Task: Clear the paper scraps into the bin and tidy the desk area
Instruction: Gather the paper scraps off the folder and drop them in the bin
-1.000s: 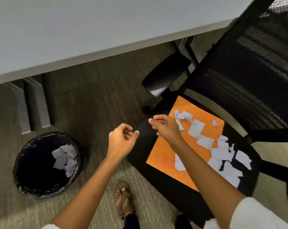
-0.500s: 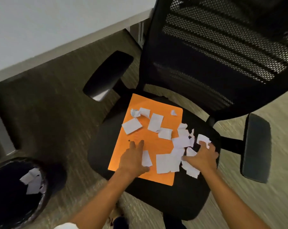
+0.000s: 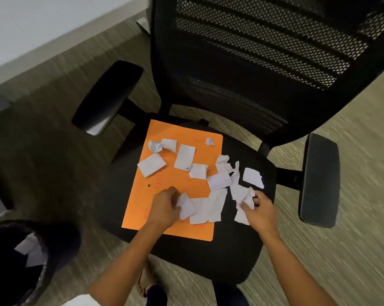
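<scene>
Several white paper scraps (image 3: pixel 185 159) lie scattered on an orange folder (image 3: pixel 162 186) that rests on the seat of a black office chair (image 3: pixel 235 257). My left hand (image 3: pixel 164 206) is curled around a white scrap (image 3: pixel 185 206) at the folder's near part. My right hand (image 3: pixel 260 212) pinches a crumpled scrap (image 3: pixel 248 197) at the seat's right side. The black bin (image 3: pixel 54 246) stands at the lower left with a few scraps (image 3: pixel 30 250) inside.
The chair's mesh backrest (image 3: pixel 263 62) rises behind the seat, with armrests at left (image 3: pixel 107 96) and right (image 3: pixel 319 180). The white desk edge (image 3: pixel 54 40) runs across the upper left. Carpet floor (image 3: pixel 341 250) surrounds the chair. My sandalled foot (image 3: pixel 147 281) is below the seat.
The view has swung from the bin toward the chair. Both hands went down onto the seat and closed on scraps; the left hand's fingers curled around one piece.
</scene>
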Tool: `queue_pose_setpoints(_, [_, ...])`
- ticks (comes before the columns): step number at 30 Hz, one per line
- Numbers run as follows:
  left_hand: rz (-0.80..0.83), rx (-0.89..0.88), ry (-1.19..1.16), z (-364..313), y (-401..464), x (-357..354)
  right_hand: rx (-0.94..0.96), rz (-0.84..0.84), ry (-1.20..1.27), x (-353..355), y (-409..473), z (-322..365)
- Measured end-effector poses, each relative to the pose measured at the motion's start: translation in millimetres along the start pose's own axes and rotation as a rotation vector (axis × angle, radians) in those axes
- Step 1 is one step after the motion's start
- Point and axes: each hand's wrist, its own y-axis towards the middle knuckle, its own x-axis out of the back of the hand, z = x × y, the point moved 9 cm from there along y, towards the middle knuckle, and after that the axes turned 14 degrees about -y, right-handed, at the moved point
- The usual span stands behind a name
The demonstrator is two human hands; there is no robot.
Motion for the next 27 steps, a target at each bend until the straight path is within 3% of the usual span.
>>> queue_pose_setpoints(3, [0.026,-0.062,-0.13,-12.4,2.4,3.5,-0.108,0.029,0.312,8.7,-3.3,-11.3])
queue_pose_setpoints(6, [0.123,-0.093,-0.198,-25.3,4.3,-9.4,-0.137,0.191,0.512,-10.0,-9.1,-1.8])
queue_pose_setpoints(10, [0.183,-0.145,0.065,-37.2,1.3,-48.3,-0.145,0.294,0.36,-48.6,-10.9,14.6])
queue_pose_setpoints(14, [0.128,-0.201,0.478,-39.2,-10.0,-78.6,-0.056,0.14,0.125,-55.4,-9.2,28.7])
queue_pose_setpoints(16, [0.084,-0.211,0.531,-39.0,-14.1,-84.8,-0.034,0.061,0.075,-53.4,-12.2,30.6])
queue_pose_setpoints(21, [0.005,-0.116,0.438,-36.3,-3.4,-78.0,-0.04,0.04,0.091,-59.2,-14.9,32.8])
queue_pose_setpoints(27, [0.146,0.022,-0.103,-19.1,13.8,-60.1,-0.082,0.16,0.198,-61.7,-9.1,24.5])
